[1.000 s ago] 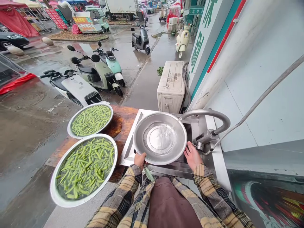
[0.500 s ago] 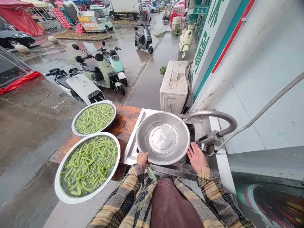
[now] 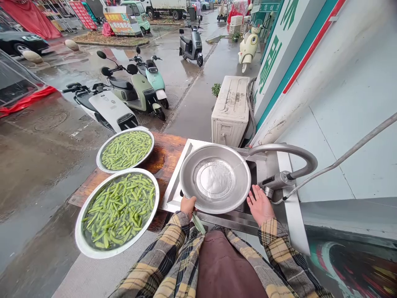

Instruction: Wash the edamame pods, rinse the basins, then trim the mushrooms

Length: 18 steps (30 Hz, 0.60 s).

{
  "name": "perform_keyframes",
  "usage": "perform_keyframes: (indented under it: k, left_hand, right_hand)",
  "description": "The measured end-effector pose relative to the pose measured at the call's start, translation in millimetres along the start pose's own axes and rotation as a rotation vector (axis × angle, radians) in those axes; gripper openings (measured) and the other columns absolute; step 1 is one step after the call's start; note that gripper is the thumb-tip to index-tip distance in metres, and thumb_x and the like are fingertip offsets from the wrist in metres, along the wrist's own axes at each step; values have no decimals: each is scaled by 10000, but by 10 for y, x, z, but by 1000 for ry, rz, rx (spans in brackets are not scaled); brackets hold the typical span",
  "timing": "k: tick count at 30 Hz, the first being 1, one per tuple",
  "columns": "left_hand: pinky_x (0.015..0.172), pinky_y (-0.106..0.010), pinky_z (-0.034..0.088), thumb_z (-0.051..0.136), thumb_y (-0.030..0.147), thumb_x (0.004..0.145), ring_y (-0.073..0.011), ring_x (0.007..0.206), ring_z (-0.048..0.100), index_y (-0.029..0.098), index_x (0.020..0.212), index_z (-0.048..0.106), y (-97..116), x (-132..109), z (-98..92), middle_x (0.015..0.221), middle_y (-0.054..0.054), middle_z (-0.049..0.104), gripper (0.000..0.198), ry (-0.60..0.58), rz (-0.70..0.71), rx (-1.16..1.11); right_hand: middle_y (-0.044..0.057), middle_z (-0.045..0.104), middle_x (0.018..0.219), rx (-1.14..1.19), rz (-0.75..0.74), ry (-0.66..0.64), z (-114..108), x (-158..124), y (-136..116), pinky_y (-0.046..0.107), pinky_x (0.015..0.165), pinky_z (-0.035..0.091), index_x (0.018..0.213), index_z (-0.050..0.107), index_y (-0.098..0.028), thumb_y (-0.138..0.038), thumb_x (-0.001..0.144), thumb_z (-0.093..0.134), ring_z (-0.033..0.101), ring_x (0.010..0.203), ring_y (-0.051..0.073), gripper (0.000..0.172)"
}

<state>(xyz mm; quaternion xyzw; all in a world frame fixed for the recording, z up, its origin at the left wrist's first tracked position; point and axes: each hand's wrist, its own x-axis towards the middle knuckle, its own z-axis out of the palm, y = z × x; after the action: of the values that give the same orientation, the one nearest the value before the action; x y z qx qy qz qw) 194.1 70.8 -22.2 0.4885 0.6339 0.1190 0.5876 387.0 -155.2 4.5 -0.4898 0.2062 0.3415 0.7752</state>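
A large metal basin (image 3: 192, 194) rests tilted over a steel sink (image 3: 175, 188), with a little water in its bottom. A curved grey faucet (image 3: 288, 151) arches over its right rim and water runs into it. My left hand (image 3: 188, 205) is closed on the basin's near-left rim. My right hand (image 3: 261, 205) lies with fingers stretched out against the near-right rim. To the left, on a wet wooden counter (image 3: 166, 151), stand two metal basins of green pods in water, one near (image 3: 118, 211) and one farther (image 3: 126, 148).
A white air-conditioner unit (image 3: 231, 109) stands behind the sink. A white wall (image 3: 341, 124) runs along the right with a grey hose (image 3: 350, 151). Several scooters (image 3: 136, 89) are parked on the wet pavement to the left.
The view has drifted slightly, so everything sits a bit more to the right. Water from the faucet now streams into the basin. Both hands stay at the rim.
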Motion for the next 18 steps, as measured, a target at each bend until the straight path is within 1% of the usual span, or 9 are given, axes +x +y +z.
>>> perform_keyframes:
  k: [3,5,8,10,12,14,18]
  left_hand:
    - [378,-230,392,535,81,758,-98,415,490,116,1109,527,9,-11,2,700,5,578,353,-21,-22,-35]
    - [374,-230,388,539,78,752,-94,413,484,117,1102,525,14,-22,1,706,9,576,352,-25,-28,-52]
    - [367,-226,374,550,78,739,-89,410,474,128,1094,533,14,-51,-4,702,18,572,358,-33,-26,-77]
    - [360,-221,358,556,79,731,-85,406,463,133,1089,543,13,-78,-12,692,22,571,362,-39,-20,-95]
    - [353,-216,342,556,78,723,-83,405,452,134,1085,552,18,-111,-33,684,23,573,367,-39,-9,-116]
    - [353,-210,336,551,73,716,-83,409,450,133,1080,558,31,-145,-70,675,22,574,368,-34,1,-139]
    - [377,-198,354,543,60,704,-84,425,472,131,1028,569,98,-189,-187,652,17,582,333,-23,16,-179]
  right_hand:
    - [-82,456,1496,-92,-36,27,-35,20,115,337,1041,444,1217,599,-425,-491,794,669,478,1326,170,434]
    - [-38,534,1435,-168,-20,-15,-48,25,233,334,983,495,1229,597,-389,-468,766,713,573,1224,187,484]
    - [46,677,1244,-256,103,-127,-13,30,431,370,836,576,1140,647,-283,-438,709,771,687,1014,232,475]
    - [80,743,1064,-293,155,-138,50,31,551,392,743,599,1050,666,-229,-383,654,806,711,926,264,448]
    - [74,763,921,-317,141,-110,126,22,646,394,691,604,965,669,-215,-319,600,814,717,900,285,406]
    - [48,762,832,-330,103,-81,194,-6,706,387,672,606,886,663,-228,-291,568,793,719,891,294,349]
    - [23,750,754,-360,62,-67,328,-84,704,375,665,606,753,632,-242,-292,537,763,718,889,310,258]
